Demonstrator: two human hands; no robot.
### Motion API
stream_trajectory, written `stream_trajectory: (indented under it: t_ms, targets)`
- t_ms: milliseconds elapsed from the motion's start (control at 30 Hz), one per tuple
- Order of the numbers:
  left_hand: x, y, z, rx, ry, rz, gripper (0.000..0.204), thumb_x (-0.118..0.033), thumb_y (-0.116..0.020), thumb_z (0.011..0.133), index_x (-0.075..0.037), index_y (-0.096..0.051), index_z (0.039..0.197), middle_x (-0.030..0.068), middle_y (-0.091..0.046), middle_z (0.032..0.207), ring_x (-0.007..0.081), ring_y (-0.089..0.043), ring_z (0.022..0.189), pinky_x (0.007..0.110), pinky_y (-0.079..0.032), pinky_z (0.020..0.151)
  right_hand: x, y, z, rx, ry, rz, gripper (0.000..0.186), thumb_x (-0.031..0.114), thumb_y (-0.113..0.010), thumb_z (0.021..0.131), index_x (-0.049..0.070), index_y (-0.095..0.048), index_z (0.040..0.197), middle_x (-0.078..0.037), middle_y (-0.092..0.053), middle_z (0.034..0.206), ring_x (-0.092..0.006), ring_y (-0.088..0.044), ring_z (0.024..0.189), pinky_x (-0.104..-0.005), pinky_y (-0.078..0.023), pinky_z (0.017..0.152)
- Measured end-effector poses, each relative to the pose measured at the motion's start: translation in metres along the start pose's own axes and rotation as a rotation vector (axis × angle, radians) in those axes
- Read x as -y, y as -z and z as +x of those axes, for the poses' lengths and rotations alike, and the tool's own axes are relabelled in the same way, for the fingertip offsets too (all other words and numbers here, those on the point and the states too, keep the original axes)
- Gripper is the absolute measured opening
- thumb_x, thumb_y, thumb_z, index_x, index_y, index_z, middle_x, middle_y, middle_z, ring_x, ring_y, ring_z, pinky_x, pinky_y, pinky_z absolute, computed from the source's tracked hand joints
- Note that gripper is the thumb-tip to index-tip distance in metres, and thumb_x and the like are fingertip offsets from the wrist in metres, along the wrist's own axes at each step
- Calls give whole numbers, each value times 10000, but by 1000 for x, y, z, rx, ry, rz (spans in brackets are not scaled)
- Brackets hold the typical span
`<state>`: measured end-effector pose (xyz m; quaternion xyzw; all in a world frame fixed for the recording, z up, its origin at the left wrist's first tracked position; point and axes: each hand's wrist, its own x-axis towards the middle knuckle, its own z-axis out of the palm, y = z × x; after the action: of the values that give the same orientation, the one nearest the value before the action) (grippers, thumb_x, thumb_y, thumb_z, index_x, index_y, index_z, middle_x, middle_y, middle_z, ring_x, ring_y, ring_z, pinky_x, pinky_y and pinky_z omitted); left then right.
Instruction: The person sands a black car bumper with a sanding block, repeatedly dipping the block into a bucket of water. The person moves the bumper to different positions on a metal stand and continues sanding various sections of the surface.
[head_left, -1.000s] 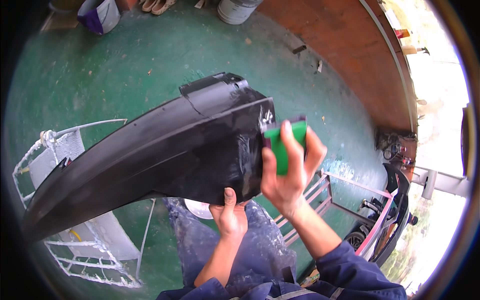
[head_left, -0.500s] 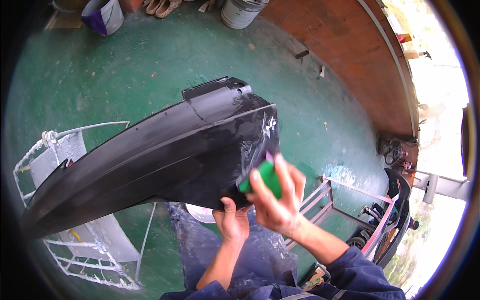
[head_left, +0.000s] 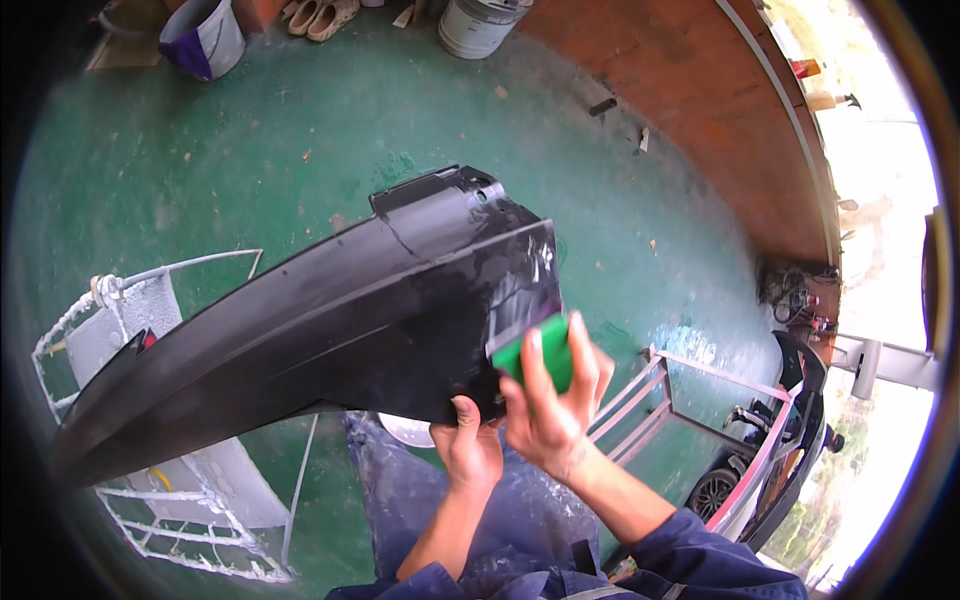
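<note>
A long black car fender [head_left: 350, 320] spans the view from lower left to centre, its right end wet and streaked with whitish residue. My left hand [head_left: 470, 450] grips its lower edge near that end, thumb on the upper face and the other fingers out of sight beneath. In my right hand [head_left: 560, 400] is a green sanding block [head_left: 546, 352], its dark purplish edge against the fender's right end. The fingers lie over the block's top.
Under the fender's left part stands a white-crusted metal stand [head_left: 190, 500]. A pinkish metal frame [head_left: 715, 375] is at the right. Buckets [head_left: 480, 28] and clogs [head_left: 325, 18] are on the green floor [head_left: 240, 150] at the back. A white round container [head_left: 408, 428] shows partly below the fender.
My right hand has slid the sanding block slightly right and down along the fender's end. The whole fender sits a little lower in view; my left hand keeps its grip.
</note>
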<state>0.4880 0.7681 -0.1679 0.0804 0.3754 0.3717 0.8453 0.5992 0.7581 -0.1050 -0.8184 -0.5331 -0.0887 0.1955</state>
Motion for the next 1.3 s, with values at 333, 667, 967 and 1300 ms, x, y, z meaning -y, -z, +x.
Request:
stream_trajectory:
  t_ms: [333, 667, 967, 1300]
  targets:
    - [-2, -4, -3, -41, 26, -120, 554, -306, -690, 1091, 8, -506, 1510, 147, -652, 1410, 292, -716, 1222, 461, -662, 986, -3, 6, 16, 5, -23, -3, 568, 142, -858, 838, 78, -757, 1392, -355, -490, 1554, -428, -545, 1197, -486, -468, 1046]
    - [-1, -4, -4, -47, 6, -152, 483, -233, -707, 1083, 21, -552, 1463, 151, -674, 1372, 295, -721, 1208, 483, -652, 1014, -7, 11, 14, 34, 53, -68, 512, 137, -849, 850, 67, -777, 1352, -382, -476, 1550, -446, -532, 1210, -503, -466, 1060]
    - [1, -4, -4, -47, -9, -146, 473, -225, -719, 1077, 20, -570, 1453, 157, -674, 1377, 287, -724, 1192, 480, -657, 991, -3, 12, 17, 21, 47, -112, 514, 134, -846, 849, 82, -768, 1354, -390, -488, 1521, -462, -526, 1194, -509, -465, 1021]
    - [2, 0, -5, -84, 9, -138, 489, -220, -722, 1072, 9, -554, 1470, 143, -655, 1401, 305, -705, 1232, 515, -641, 1018, -17, 14, 34, 41, 151, -135, 523, 155, -851, 833, 114, -777, 1349, -383, -517, 1498, -461, -536, 1183, -507, -471, 1008]
